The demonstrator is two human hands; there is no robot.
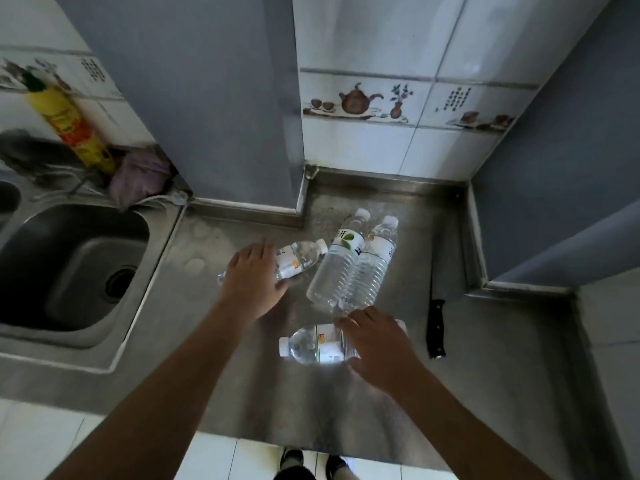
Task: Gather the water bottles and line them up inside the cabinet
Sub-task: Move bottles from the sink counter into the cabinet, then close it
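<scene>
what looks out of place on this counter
A black-handled knife lies loose on the steel counter, just right of the right hand. All four water bottles lie on their sides rather than standing: one under the left hand, two side by side, one under the right hand. No spill shows.

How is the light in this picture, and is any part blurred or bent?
Head view: dim overall, with bright glare on the steel counter near the lying clear plastic bottle; the left hand looks slightly blurred; the wide lens bends the grey wall edges.
</scene>
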